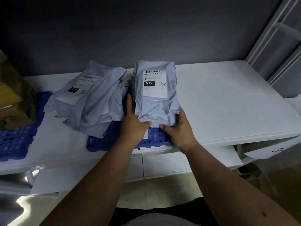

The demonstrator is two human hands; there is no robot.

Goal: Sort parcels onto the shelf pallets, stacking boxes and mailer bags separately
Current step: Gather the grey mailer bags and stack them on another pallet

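Note:
A stack of grey mailer bags [155, 98] with a white "010" label on top stands on a blue perforated pallet [154, 137] on the white shelf [228, 103]. My left hand [132, 121] lies along the stack's left side, fingers straight, thumb across its near edge. On the right near corner my right hand [180, 128] cups the stack with fingers on its side and thumb at the front. A looser pile of grey mailer bags [91, 103] lies on the same pallet to the left.
Cardboard boxes [13, 98] sit on a second blue pallet [14, 141] at the far left. The shelf's right half is bare white surface. A white shelf frame [276, 46] rises at the right, and a paper label [275, 149] hangs off the shelf's front edge.

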